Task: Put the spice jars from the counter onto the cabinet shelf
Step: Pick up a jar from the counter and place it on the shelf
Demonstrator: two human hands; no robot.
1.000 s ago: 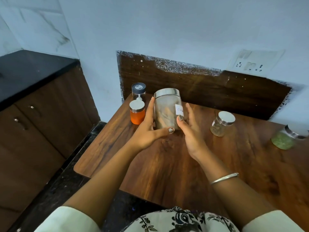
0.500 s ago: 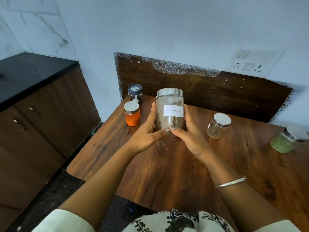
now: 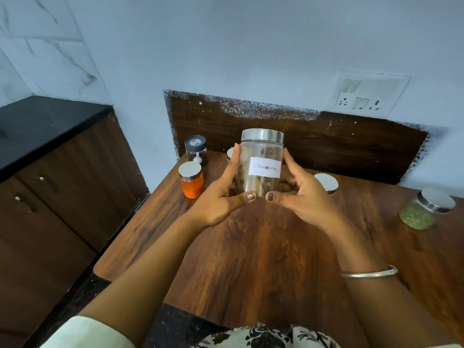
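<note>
cinnamon jar (image 3: pixel 261 153): clear round glass, kept upright; silver lid; white paper label turned to the camera, "Cinnamon" handwritten; brown sticks seen low inside.
jar place: held over the wooden counter (image 3: pixel 251 259), between both hands; base hidden by the thumbs, so contact with the wood cannot be told.
left hand (image 3: pixel 221 198): clamped on the jar's left side, fingers laid up the glass, thumb across the lower front.
right hand (image 3: pixel 305 199): clamped on the right side, thumb tip just beside the left thumb tip; bangle (image 3: pixel 369 273) worn on the wrist.
other jars: orange jar (image 3: pixel 192 183) near the left hand; dark-lidded jar (image 3: pixel 195 148) behind it; green jar (image 3: pixel 424 210) well apart at right.
</note>
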